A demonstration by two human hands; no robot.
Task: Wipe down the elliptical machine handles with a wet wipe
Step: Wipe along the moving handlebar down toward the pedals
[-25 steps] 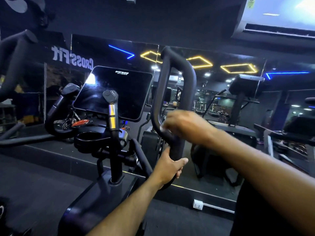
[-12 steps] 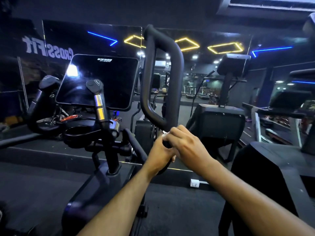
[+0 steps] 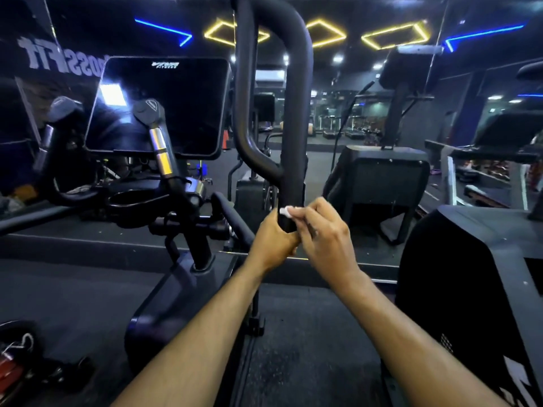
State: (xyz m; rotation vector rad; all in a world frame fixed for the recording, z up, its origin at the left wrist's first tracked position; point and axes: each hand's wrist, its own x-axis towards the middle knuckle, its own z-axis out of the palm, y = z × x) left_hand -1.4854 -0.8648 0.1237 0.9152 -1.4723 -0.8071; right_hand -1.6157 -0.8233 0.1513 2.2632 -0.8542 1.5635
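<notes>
Neon ceiling lights (image 3: 393,36) glow in the mirror ahead of us. Left of the looped handle (image 3: 291,118) sits the dark console screen (image 3: 158,104). At the handle's lower stem our left hand (image 3: 271,240) grips the bar; just right, our right hand (image 3: 321,233) pinches the white wet wipe (image 3: 285,210) against it.

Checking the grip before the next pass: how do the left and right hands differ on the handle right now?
The left hand wraps the looped handle bare, lower down; the right hand sits slightly higher and pinches the white wipe against it. Both are at the handle's lower stem, touching each other.
</notes>
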